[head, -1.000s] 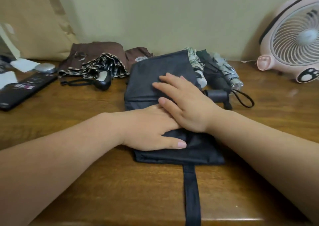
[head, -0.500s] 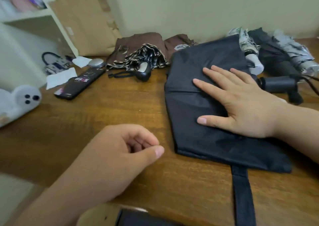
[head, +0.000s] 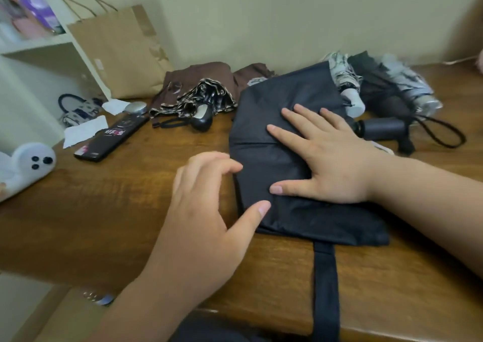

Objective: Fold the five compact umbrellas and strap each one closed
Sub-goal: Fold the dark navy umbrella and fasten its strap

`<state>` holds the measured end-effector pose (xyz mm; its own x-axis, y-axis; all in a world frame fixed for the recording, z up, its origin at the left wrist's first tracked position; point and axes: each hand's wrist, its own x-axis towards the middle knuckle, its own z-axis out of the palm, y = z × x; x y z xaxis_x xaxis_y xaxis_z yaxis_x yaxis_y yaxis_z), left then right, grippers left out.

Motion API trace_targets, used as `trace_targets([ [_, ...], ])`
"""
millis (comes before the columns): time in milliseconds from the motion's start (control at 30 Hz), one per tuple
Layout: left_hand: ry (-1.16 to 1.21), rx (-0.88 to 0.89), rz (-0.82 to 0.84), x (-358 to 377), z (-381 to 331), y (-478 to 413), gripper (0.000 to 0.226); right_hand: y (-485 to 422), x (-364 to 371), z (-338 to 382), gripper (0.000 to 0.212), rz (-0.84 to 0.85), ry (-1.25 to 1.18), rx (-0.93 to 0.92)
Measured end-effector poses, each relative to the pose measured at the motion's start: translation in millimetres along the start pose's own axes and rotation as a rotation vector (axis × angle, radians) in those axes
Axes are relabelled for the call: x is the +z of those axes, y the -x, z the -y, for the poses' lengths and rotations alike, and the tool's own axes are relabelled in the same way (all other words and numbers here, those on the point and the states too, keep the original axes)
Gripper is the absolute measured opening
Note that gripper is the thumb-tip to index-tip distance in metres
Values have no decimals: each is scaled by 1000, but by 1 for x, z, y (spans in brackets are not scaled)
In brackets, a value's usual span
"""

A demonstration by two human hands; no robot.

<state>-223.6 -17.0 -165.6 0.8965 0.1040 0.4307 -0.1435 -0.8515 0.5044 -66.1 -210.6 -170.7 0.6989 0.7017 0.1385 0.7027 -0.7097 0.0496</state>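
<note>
One black umbrella lies flat on the table, its strap trailing over the near edge. The right hand presses on it, palm down, fingers straight and spread. The left hand is at its left edge, fingers loosely bent, holding nothing; whether the thumb touches the cloth I cannot tell.

one head view looks forward and down from the table's near edge, close, toward the far wall.
</note>
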Motion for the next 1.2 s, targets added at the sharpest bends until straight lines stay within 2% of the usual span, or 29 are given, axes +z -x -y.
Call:
trace_targets([
  [100,-179,237,220,-1,-16,-22,49,1,-2,0,110,2,-19,0],
  [233,-504,255,563,22,-29,-19,68,-2,-2,-5,91,-15,-21,-13],
  [367,-572,271,776,21,-36,-7,61,-5,-5,-21,69,-50,-14,10],
  [467,-519,339,887,18,-47,-9,63,-6,-5,-25,66,-50,16,10],
  [533,-501,414,927,22,-56,-9,70,-5,-4,-25,68,-61,25,8],
  [633,-468,531,859,33,-56,0,86,-4,-4,-24,69,-72,24,-4],
  [700,-534,527,915,38,-59,0,94,-3,-3,-24,69,-73,22,-7],
  [733,-562,534,889,41,-58,-1,97,-3,-3,-24,69,-72,20,-6],
  [800,-571,558,888,47,-53,4,92,-3,-4,-24,69,-70,18,-7],
  [833,-520,576,940,46,-57,3,84,-2,-4,-24,69,-70,18,-8],
  [900,-425,680,866,45,-65,2,73,-1,-4,-24,70,-69,7,-11],
  [933,-347,601,890,50,-60,-12,74,0,-3,-24,72,-75,1,-11],
  [967,-253,401,1009,54,-51,-27,75,0,-1,-24,76,-87,-3,-11],
  [1000,-104,154,1041,52,-47,-47,76,1,0,-23,81,-97,-3,-10],
  [1033,151,-46,889,46,-41,-62,71,1,1,-23,83,-105,-8,-6],
  [1067,385,-154,685,35,-36,-78,57,1,1,-24,80,-109,-17,-1],
  [1100,474,-138,399,28,-28,-90,31,1,1,-24,77,-110,-25,2],
  [1133,484,-114,155,21,-19,-103,8,1,1,-24,75,-104,-28,4],
  [1167,443,-144,-26,17,-9,-117,7,2,1,-23,75,-95,-26,4],
  [1200,380,-189,-113,12,-3,-129,10,2,0,-22,76,-86,-22,5],
])
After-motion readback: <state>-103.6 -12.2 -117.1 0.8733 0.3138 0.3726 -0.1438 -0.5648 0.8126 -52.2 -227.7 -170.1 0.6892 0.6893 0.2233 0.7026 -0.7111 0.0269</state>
